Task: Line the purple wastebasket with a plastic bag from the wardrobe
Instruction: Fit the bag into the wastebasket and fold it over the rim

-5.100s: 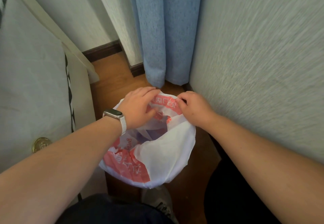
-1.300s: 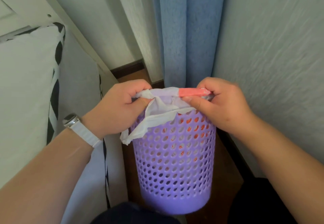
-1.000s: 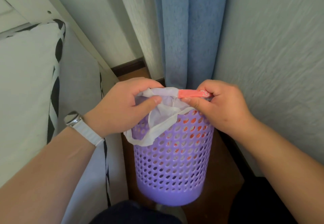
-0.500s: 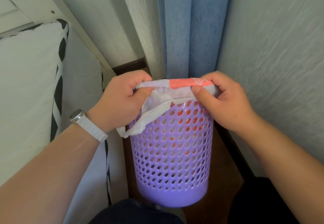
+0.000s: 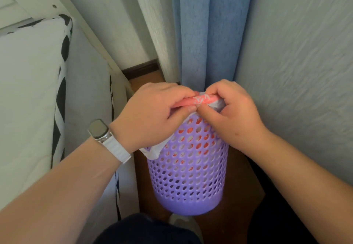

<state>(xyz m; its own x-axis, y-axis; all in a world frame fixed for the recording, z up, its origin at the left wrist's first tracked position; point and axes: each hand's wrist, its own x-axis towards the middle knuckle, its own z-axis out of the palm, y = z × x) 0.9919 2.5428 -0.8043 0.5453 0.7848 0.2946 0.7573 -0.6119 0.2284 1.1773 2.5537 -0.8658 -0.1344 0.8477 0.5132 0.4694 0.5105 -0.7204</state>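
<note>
The purple wastebasket (image 5: 188, 175) is seen standing upright on the wooden floor (image 5: 240, 175), set in the narrow gap between a white cushion with black trim (image 5: 32, 91) on the left and a textured wall (image 5: 298, 62) on the right. A blue curtain (image 5: 208, 31) hangs just behind it, reaching down to the basket's far rim.

A plastic bag (image 5: 202, 99) is already placed inside the basket: red and white patches of it are visible through the round holes in the wall. Its upper edge is gathered at the near side of the rim — a red strip with white print is stretched there, and pale grey-white film is bunched under it. A loose white fold (image 5: 152, 151) of the bag is draped over the outside of the basket on the left, below the wrist.

The left hand (image 5: 152, 115) is closed on the bag's edge at the rim, the strip being pinched between thumb and curled fingers. The right hand (image 5: 233, 114) is likewise closed on the same edge, just beside the left; the two thumbs are nearly touching. Both hands are held over the top of the basket, so the opening itself is hidden and how far the bag is folded over the far rim cannot be told.

A watch with a white strap (image 5: 107, 136) is worn on the left wrist. Dark clothing (image 5: 145, 230) and the toe of a pale shoe (image 5: 183, 222) are seen at the bottom edge — just in front of the basket's base.
</note>
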